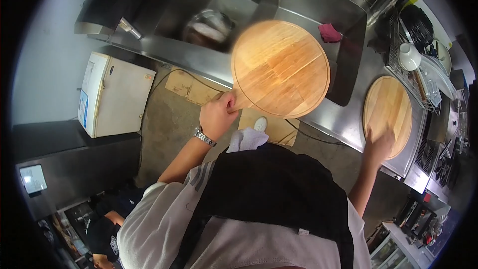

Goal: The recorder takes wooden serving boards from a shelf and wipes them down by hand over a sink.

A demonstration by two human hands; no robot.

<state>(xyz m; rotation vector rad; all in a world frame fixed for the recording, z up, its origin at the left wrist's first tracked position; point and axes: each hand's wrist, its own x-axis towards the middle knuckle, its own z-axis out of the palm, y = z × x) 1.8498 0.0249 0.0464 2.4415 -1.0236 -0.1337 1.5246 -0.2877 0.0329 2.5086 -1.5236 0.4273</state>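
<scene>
My left hand [219, 114], with a metal watch at the wrist, grips the short handle of a round wooden paddle board [282, 69]. That board is held up over the front edge of the sink, its grooved face towards me. Off to the right, my right hand [380, 144] is on the near part of a second round wooden board [388, 108], which rests on the steel counter. The fingers are blurred, so whether they grip this board or only touch it is unclear.
A stainless steel double sink [358, 56] holds a metal bowl [209, 26] and a red cloth [329, 33]. Crockery crowds a wire dish rack [396, 52] at right. A white chest freezer [119, 93] stands left. Another person [108, 228] is at lower left. A cable [313, 134] crosses the floor.
</scene>
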